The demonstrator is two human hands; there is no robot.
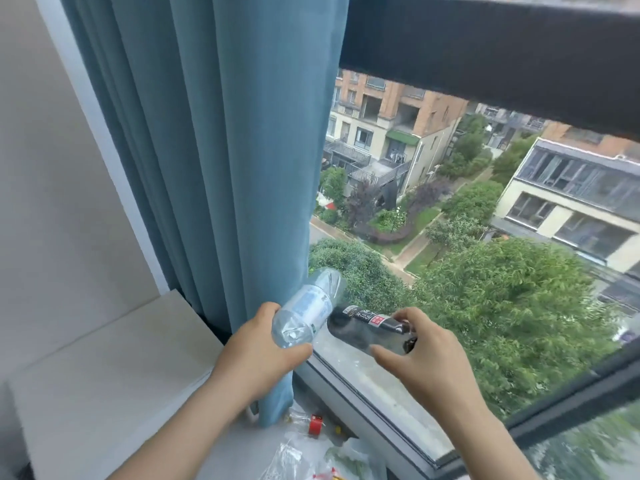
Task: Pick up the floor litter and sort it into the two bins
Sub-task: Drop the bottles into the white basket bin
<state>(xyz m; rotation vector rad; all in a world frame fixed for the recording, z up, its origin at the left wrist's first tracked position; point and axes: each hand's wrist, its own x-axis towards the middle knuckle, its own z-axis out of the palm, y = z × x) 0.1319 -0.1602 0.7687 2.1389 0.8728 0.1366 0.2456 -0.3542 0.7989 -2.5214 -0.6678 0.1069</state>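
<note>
Against the blue curtain point(225, 150), the left grip point(259, 348) is curled round a clear water bottle point(308, 306). Just right of it, the right grip point(426, 348) pinches a black-labelled bottle point(367, 327); plastic wrappers point(304, 459) lie below both.

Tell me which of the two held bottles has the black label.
The dark bottle in the right hand: black label with a red patch. The left hand holds the clear bottle, labelled pale blue-white.
</note>
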